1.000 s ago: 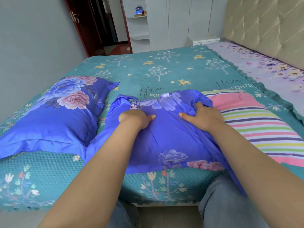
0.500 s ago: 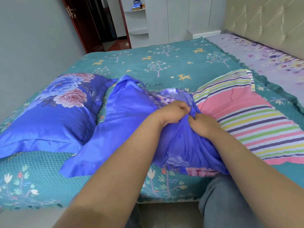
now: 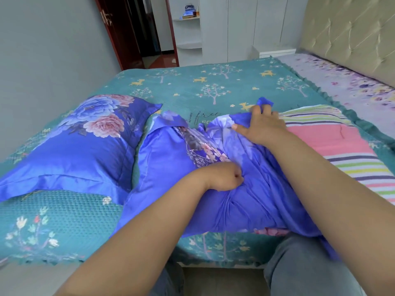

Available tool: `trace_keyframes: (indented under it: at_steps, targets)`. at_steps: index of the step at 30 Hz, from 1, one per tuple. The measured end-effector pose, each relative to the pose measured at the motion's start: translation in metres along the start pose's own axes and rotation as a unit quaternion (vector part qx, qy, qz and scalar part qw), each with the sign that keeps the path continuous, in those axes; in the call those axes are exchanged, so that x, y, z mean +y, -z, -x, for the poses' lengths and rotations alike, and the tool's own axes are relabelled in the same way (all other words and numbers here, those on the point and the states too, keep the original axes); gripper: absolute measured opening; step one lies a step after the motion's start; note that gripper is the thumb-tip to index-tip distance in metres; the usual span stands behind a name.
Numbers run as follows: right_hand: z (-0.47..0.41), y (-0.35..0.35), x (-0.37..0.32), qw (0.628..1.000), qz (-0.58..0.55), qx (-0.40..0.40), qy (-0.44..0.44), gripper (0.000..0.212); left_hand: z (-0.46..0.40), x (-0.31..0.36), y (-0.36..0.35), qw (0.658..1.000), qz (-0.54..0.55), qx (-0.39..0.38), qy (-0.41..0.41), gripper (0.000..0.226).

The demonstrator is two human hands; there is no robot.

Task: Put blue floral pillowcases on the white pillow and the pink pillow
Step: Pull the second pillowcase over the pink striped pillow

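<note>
Bed (image 3: 213, 86) with two blue flower pillowcases and two hands at work.

The bed has a green cover with trees and little deer, and a padded headboard (image 3: 346, 33) stands at the right. One pillow in a blue pillowcase (image 3: 70, 150) lies on the left, done. The second blue pillowcase (image 3: 245, 189) lies bunched in the middle, just beside it, partly over the pink striped pillow (image 3: 342, 144), which sticks out to the right. The arms hide part of the cloth. The left hand (image 3: 224, 176) is curled into a fist, gripping a fold of the second pillowcase. The right hand (image 3: 260, 124) pinches its far edge, thumb out. Two grey trouser knees show below.
</note>
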State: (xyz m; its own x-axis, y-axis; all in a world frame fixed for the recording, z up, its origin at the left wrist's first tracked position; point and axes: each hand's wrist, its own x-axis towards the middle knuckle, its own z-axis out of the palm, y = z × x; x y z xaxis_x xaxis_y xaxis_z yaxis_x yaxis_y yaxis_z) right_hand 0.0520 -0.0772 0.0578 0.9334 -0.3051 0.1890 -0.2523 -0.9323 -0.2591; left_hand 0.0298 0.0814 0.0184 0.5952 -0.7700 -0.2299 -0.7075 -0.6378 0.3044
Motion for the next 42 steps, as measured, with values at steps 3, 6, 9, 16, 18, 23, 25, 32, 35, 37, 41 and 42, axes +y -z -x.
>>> trace_keyframes:
  at_steps: [3, 6, 9, 16, 18, 23, 25, 32, 35, 37, 41, 42]
  targets:
    - [-0.017, -0.001, -0.022, 0.996, 0.046, -0.019, 0.071, 0.088, 0.017, 0.004, 0.000, 0.998, 0.008, -0.052, -0.038, 0.032]
    - [-0.017, -0.010, -0.025, 0.982, 0.041, -0.164, 0.080, 0.092, 0.033, 0.000, -0.002, 0.998, 0.039, 0.041, -0.028, 0.031]
    - [-0.010, -0.015, -0.020, 0.977, 0.055, -0.196, 0.071, 0.084, 0.046, -0.029, 0.002, 0.956, -0.012, 0.290, 0.042, 0.026]
    - [0.004, 0.000, -0.017, 0.981, 0.026, -0.188, 0.037, 0.101, 0.058, -0.161, 0.042, 0.871, 0.042, 0.391, 0.295, 0.049]
    - [0.005, 0.002, -0.017, 0.980, 0.024, -0.192, 0.036, 0.104, 0.056, -0.174, 0.049, 0.854, 0.170, 0.410, 0.269, 0.053]
    - [0.009, 0.005, -0.016, 0.982, 0.011, -0.183, 0.036, 0.091, 0.060, -0.177, 0.055, 0.757, 0.406, 0.393, 0.327, 0.055]
    - [0.011, 0.005, -0.017, 0.983, 0.027, -0.175, 0.050, 0.082, 0.063, -0.177, 0.053, 0.758, 0.433, 0.370, 0.319, 0.056]
    - [-0.007, 0.016, -0.023, 0.990, -0.053, -0.129, 0.027, 0.052, 0.068, -0.169, 0.058, 0.750, 0.383, 0.428, 0.329, 0.036]
    - [-0.021, 0.030, -0.025, 0.988, -0.071, -0.117, -0.068, 0.073, 0.070, -0.159, 0.060, 0.717, 0.429, 0.445, 0.322, 0.034]
    - [-0.024, 0.034, -0.026, 0.982, -0.001, -0.174, -0.072, 0.076, 0.070, -0.156, 0.061, 0.709, 0.445, 0.448, 0.314, 0.033]
    - [-0.027, 0.045, -0.029, 0.975, 0.044, -0.210, -0.054, 0.076, 0.075, -0.158, 0.069, 0.683, 0.508, 0.424, 0.310, 0.034]
    - [-0.026, 0.047, -0.027, 0.975, 0.033, -0.212, -0.055, 0.077, 0.078, -0.159, 0.070, 0.671, 0.538, 0.411, 0.302, 0.033]
